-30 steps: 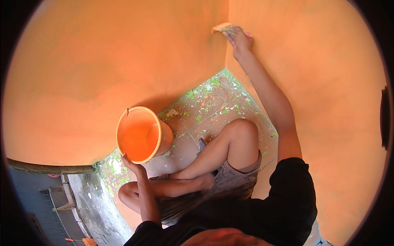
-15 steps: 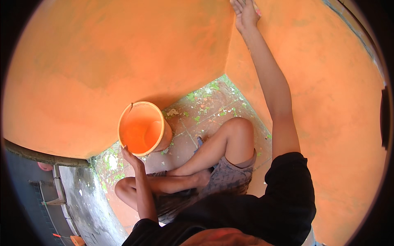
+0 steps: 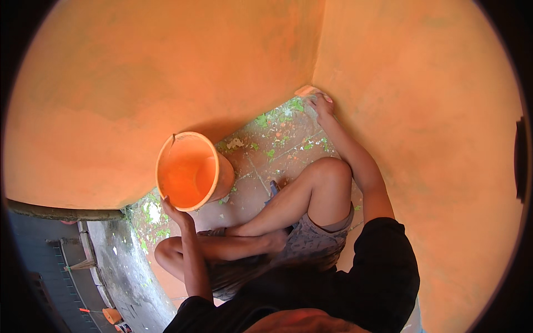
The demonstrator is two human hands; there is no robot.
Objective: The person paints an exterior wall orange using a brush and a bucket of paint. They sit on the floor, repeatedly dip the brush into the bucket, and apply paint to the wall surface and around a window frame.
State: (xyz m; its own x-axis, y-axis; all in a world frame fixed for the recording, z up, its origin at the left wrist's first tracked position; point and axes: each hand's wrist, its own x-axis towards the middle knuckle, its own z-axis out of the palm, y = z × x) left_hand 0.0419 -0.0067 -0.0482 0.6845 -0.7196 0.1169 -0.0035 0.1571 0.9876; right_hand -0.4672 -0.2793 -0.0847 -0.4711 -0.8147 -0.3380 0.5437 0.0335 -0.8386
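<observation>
An orange bucket (image 3: 224, 178) stands on the floor beside the left wall, tilted toward me, its inside orange. My left hand (image 3: 179, 215) is closed on the near edge of its rim. Down at the foot of the wall corner, my right hand (image 3: 322, 105) is bent over something small with a pinkish edge, too covered to name. A paler orange patch (image 3: 305, 90) shows low in the corner just past its fingers; I cannot tell what it is. The orange wall (image 3: 411, 111) rises along my right arm.
Green and white flakes (image 3: 270, 154) litter the tiled floor (image 3: 261, 172) between bucket and corner. My crossed legs (image 3: 311, 191) lie close by. Another orange wall (image 3: 166, 66) stands behind the bucket. At the lower left are a grey paved strip (image 3: 125, 266) and a small orange object (image 3: 112, 316).
My right hand has come down from high on the right wall to the floor corner, and the arm is now more bent. My left hand stays on the bucket rim.
</observation>
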